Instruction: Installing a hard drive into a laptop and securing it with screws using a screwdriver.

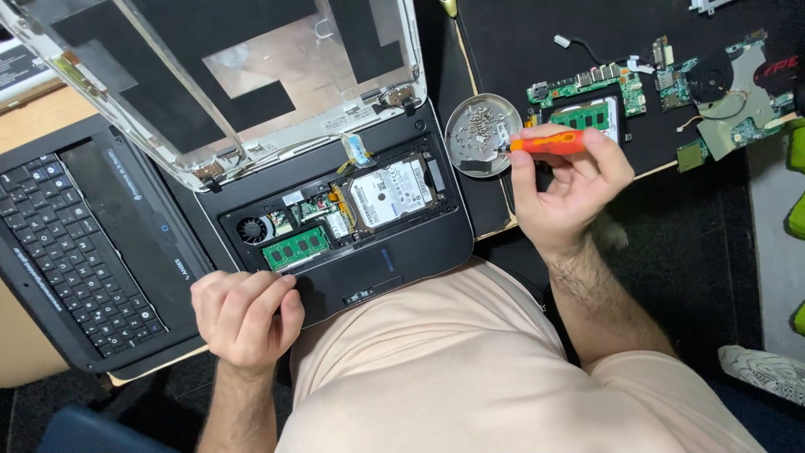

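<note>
- Bracing the work from the near edge, the left hand [245,317] sits curled with its fingers pressed together against the front lip of the opened laptop base [394,260], seemingly to keep the chassis from sliding; whether anything small is pinched under the fingertips cannot be told
- Lap and pale shorts [436,369] fill the foreground, close under the table edge, so the base lies within easy reach of both hands
- Right hand [566,189], raised just right of the base, pinches an orange-handled screwdriver [549,143] between thumb and fingers, its shaft lying level and its tip pointing left toward the dish
- Inside the base, the green memory module [296,247] lies nearest, the small fan [250,229] to its left and the silver hard drive [390,193] further back, all exposed with the top cover gone
- Detached keyboard panel [80,243] rests to the left, set aside face up and partly overlapping the base's corner
- Round metal dish [482,134], just beside the base's right rear corner, holds loose screws gathered in one place
- Bare display lid [243,75] stands hinged open at the back, its screen removed and cables trailing to the base
- Farthest right, loose green circuit boards [587,88] lie spread apart on a black mat [520,42]
</note>
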